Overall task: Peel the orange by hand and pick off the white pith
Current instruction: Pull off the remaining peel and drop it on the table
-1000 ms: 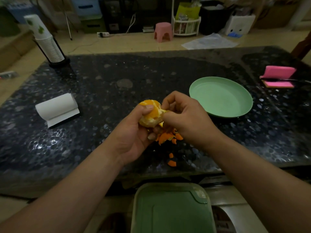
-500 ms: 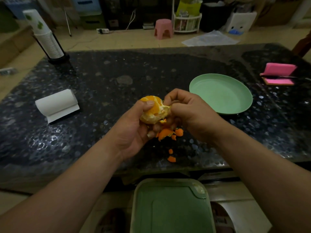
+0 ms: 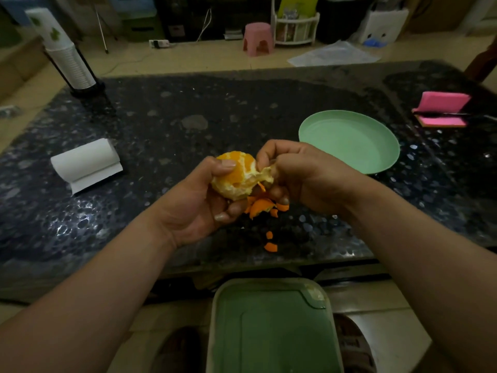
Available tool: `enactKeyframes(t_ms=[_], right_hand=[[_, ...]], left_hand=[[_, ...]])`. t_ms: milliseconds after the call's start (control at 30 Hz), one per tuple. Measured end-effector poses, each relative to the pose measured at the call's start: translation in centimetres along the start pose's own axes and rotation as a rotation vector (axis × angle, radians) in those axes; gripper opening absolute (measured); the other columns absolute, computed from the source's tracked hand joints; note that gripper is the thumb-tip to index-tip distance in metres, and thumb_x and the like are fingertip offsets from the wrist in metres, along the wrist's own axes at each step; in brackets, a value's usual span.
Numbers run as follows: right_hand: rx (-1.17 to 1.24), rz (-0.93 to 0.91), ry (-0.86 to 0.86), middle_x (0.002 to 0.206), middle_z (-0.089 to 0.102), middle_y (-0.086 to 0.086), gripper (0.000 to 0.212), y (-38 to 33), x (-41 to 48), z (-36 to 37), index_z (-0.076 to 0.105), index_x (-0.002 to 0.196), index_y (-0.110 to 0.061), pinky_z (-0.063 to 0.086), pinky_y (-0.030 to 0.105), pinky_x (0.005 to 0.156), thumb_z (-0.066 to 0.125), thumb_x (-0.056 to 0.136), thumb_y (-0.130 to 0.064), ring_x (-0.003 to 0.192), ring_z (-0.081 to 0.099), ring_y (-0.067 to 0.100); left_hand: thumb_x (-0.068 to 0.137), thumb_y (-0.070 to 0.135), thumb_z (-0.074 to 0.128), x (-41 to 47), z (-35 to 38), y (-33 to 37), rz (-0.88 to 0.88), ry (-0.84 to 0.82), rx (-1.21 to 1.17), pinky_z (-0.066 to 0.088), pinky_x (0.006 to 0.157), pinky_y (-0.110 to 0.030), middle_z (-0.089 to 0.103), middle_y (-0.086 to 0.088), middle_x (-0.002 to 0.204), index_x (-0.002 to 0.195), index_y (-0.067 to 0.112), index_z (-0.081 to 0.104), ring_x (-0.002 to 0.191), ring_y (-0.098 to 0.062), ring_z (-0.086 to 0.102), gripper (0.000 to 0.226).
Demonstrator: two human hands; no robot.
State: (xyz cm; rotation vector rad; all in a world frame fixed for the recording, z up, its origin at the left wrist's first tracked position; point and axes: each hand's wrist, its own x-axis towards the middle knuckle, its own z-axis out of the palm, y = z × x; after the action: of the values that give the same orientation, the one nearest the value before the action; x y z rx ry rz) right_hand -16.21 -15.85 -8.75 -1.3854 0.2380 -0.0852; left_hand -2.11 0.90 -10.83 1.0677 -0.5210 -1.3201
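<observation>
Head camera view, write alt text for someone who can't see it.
A person's left hand holds a mostly peeled orange above a dark speckled table while the right hand pinches a strip of pith at its side. Peel scraps lie on the table below, with a green plate to the right and a paper roll to the left.

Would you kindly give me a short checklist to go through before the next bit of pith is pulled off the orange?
1. Left hand grips the orange securely: ok.
2. Right hand pinches a pale strip at the orange's right side: ok.
3. Peel fully off: cannot tell, underside hidden.
4. Pith cleared: not ok, white patches cover the lower half.
5. Peel scraps contained: not ok, scattered on the table.
6. Green plate free: ok.
</observation>
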Motion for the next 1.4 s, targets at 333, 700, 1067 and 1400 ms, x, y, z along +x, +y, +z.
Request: enactKeyframes(t_ms=[333, 700, 1067, 1400], right_hand=[[-0.167, 0.08, 0.338, 0.077, 0.067, -0.001, 0.017, 1.3, 0.6, -2.0, 0.07, 0.093, -0.015, 0.049, 0.023, 0.053, 0.058, 0.098, -0.004, 0.067, 0.061, 0.015], [-0.913, 0.0, 0.533, 0.117, 0.071, -0.012, 0.026, 2.8, 0.0, -2.9, 0.072, 0.129, -0.031, 0.052, 0.028, 0.086, 0.058, 0.108, -0.033, 0.106, 0.067, 0.009], [-1.693, -0.256, 0.133, 0.177, 0.016, -0.005, 0.08, 9.7, -2.1, 0.4, 0.02, 0.167, -0.041, 0.015, 0.061, 0.129, 0.033, 0.098, -0.081, 0.164, 0.009, 0.019], [-1.522, -0.157, 0.348, 0.173, 0.026, -0.006, 0.072, 9.2, 5.6, -2.5, 0.025, 0.164, -0.04, 0.02, 0.062, 0.128, 0.035, 0.102, -0.075, 0.161, 0.02, 0.02]], left_hand=[[0.074, 0.038, 0.084, -0.6, -1.6, 0.1, -0.042, -0.09, -0.167, 0.045, 0.043, -0.019, 0.068, -0.022, 0.109, 0.135, 0.004, 0.056, 0.065, -0.019, 0.057, 0.074], [0.096, 0.051, 0.06, -0.7, -2.3, 1.2, -0.006, 0.285, -0.224, 0.043, 0.045, -0.02, 0.065, -0.018, 0.113, 0.127, 0.007, 0.065, 0.069, -0.018, 0.054, 0.054], [0.099, 0.051, 0.056, -2.6, -1.8, 2.3, 0.076, 0.298, -0.221, 0.043, 0.046, -0.02, 0.067, -0.015, 0.108, 0.122, 0.009, 0.066, 0.068, -0.017, 0.054, 0.048], [0.099, 0.05, 0.056, -2.8, -1.9, 3.2, 0.108, 0.323, -0.236, 0.042, 0.045, -0.02, 0.068, -0.017, 0.111, 0.119, 0.009, 0.068, 0.067, -0.017, 0.054, 0.047]])
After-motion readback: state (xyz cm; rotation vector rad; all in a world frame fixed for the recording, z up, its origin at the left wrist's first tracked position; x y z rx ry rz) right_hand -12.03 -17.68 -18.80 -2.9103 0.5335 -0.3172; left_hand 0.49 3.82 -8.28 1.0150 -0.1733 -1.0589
